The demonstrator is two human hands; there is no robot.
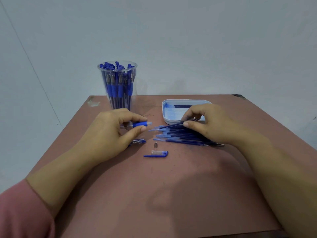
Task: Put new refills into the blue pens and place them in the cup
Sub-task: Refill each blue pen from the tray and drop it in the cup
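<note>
Hands (109,133) (212,125) on pen (141,124), refill (171,125) (cup (117,70), tray (187,100) behind)

- At frame centre, a left hand (111,133) grips a blue barrel (141,124), its open end pointing right.
- Just right of it, the right hand (211,124) pinches one refill (171,125) over a pile of refills (181,137) on a brown table (171,186).
- Behind that hand sits a white tray (169,121) holding a lone stick (182,106).
- Upper left of centre, a clear cup (135,78) stands packed with pens (120,86).
- Below the hands lie a cap (157,154), a metal tip (155,144) and a second pen (139,141), partly under the left hand.
- A pink sleeve (20,212) fills the lower left corner.
</note>
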